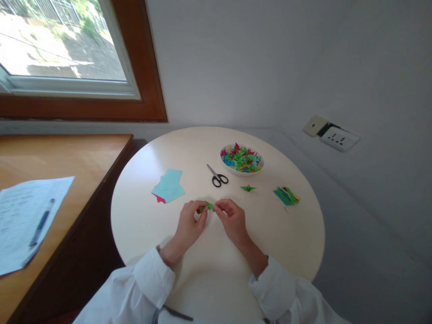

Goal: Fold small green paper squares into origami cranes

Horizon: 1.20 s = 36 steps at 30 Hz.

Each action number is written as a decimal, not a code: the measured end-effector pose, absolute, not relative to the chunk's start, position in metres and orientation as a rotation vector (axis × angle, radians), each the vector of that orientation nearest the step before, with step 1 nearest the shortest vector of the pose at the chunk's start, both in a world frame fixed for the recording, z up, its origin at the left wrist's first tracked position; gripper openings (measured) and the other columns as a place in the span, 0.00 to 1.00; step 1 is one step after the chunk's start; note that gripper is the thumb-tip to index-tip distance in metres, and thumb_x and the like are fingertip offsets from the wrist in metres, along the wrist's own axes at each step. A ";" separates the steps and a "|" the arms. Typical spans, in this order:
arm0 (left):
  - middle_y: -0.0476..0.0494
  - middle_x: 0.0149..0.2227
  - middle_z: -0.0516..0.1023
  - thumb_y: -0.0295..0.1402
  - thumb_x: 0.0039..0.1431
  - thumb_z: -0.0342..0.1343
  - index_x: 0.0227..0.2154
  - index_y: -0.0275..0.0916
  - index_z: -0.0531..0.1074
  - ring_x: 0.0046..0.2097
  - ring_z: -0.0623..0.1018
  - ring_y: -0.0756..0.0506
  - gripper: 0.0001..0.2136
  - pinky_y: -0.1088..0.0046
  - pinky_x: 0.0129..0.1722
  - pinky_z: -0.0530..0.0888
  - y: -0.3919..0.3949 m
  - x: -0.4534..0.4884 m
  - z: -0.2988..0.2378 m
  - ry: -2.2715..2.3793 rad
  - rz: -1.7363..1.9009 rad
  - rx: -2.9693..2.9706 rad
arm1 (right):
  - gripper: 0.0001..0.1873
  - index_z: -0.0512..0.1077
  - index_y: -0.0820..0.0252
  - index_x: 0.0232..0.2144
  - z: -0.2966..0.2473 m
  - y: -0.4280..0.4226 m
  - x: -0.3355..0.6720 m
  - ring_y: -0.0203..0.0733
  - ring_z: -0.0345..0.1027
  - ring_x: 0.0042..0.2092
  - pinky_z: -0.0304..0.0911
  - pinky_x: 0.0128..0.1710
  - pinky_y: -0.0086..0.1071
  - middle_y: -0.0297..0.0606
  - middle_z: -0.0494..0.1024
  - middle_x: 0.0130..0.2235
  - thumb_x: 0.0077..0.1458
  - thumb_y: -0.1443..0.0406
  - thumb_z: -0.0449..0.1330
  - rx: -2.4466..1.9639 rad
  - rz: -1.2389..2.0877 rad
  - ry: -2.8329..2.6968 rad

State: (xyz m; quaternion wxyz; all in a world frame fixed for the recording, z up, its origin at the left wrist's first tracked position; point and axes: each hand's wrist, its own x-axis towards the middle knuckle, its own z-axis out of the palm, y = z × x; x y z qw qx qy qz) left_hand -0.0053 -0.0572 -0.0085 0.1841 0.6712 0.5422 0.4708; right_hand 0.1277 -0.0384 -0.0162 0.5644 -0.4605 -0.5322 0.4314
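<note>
Between my hands is a small folded piece of green paper [209, 206], partly hidden by my fingers. My left hand [191, 220] pinches its left side between thumb and forefinger. With thumb and fingertips together, my right hand [232, 219] grips its right end. A finished green paper crane [248, 188] lies on the table just beyond my right hand. Scissors [218, 177] with black handles rest farther back, their blades pointing away to the left. Light blue paper sheets [170, 184], with a pink piece [159, 198] under them, lie beyond my left hand.
A white bowl [241, 173] full of colourful paper cranes stands at the back of the round table [141, 225]. Green, blue and yellow paper strips [286, 196] lie at the right. On a wooden desk [101, 157] at the left are written sheets [16, 216] and a pen [42, 222].
</note>
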 end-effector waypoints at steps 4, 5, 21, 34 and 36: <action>0.49 0.25 0.72 0.28 0.52 0.51 0.30 0.40 0.68 0.28 0.69 0.49 0.03 0.72 0.31 0.65 -0.057 -0.005 -0.008 1.570 1.316 1.826 | 0.04 0.70 0.59 0.23 -0.015 -0.039 0.128 0.36 0.67 0.29 0.64 0.32 0.31 0.33 0.73 0.25 0.42 0.65 0.62 -1.088 1.037 -1.238; 0.49 0.25 0.71 0.28 0.51 0.51 0.30 0.40 0.68 0.28 0.69 0.49 0.03 0.72 0.31 0.65 -0.057 -0.005 -0.007 1.576 1.313 1.813 | 0.04 0.70 0.59 0.23 -0.015 -0.040 0.127 0.36 0.67 0.29 0.64 0.32 0.31 0.33 0.73 0.25 0.42 0.65 0.62 -1.087 1.037 -1.238; 0.50 0.24 0.69 0.25 0.50 0.49 0.28 0.38 0.64 0.28 0.68 0.50 0.03 0.74 0.30 0.66 -0.059 -0.004 -0.007 1.536 1.284 1.830 | 0.04 0.70 0.59 0.27 -0.023 -0.039 0.128 0.37 0.68 0.31 0.65 0.32 0.30 0.36 0.75 0.28 0.46 0.65 0.60 -1.081 0.956 -1.376; 0.50 0.25 0.69 0.26 0.52 0.49 0.30 0.38 0.65 0.29 0.68 0.51 0.03 0.75 0.30 0.66 -0.059 -0.003 -0.006 1.474 1.273 1.851 | 0.02 0.70 0.59 0.26 -0.019 -0.040 0.129 0.36 0.68 0.30 0.64 0.31 0.30 0.35 0.75 0.27 0.47 0.66 0.59 -1.102 0.868 -1.426; 0.50 0.25 0.69 0.26 0.52 0.49 0.30 0.38 0.65 0.29 0.68 0.51 0.03 0.75 0.30 0.66 -0.060 -0.003 -0.006 1.469 1.271 1.852 | 0.02 0.70 0.59 0.26 -0.018 -0.040 0.129 0.36 0.67 0.30 0.64 0.31 0.30 0.34 0.75 0.27 0.47 0.66 0.59 -1.110 0.856 -1.431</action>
